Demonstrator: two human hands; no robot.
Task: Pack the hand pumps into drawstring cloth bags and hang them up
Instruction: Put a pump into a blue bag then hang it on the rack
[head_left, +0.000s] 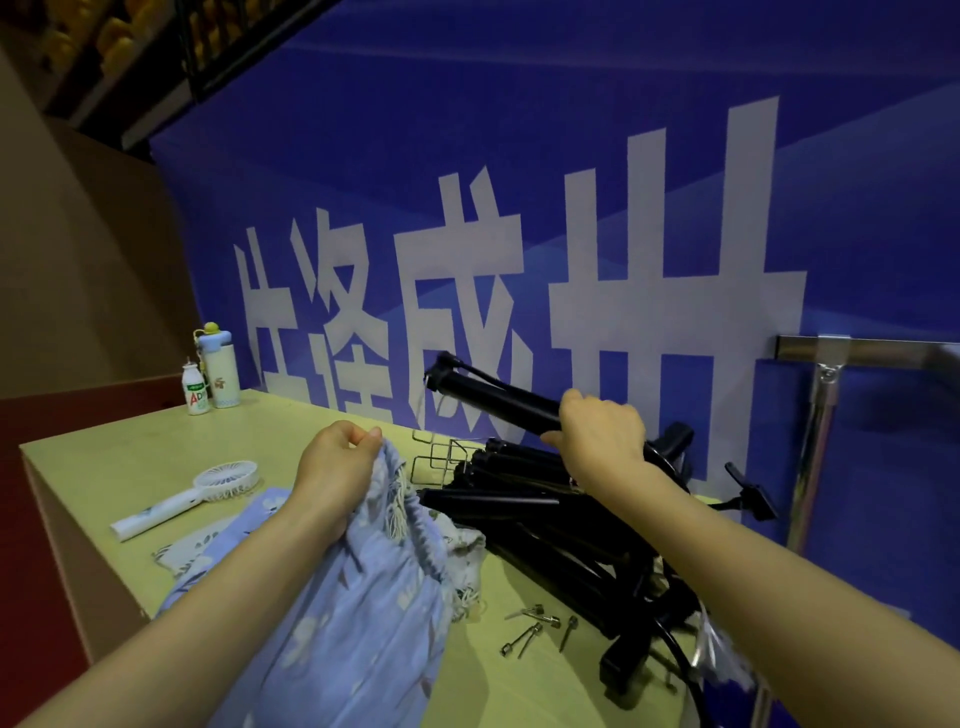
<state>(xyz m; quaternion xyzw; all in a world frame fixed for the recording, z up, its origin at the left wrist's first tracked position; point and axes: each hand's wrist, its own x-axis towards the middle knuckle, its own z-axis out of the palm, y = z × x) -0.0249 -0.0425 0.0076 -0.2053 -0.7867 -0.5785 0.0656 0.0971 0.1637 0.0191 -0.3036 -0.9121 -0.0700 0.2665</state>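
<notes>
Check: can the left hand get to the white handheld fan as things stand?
Probably not yet: the left hand is pinching the blue bag open. The fan lies uncovered just beside it, so the path looks free once the bag is released.

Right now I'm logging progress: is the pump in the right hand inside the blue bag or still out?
Out. The right hand holds the black pump in the air, apart from the blue bag gripped by the left hand.

Matt black pump (498, 400), soft blue cloth bag (363, 597), shiny metal rail (872, 351)
</notes>
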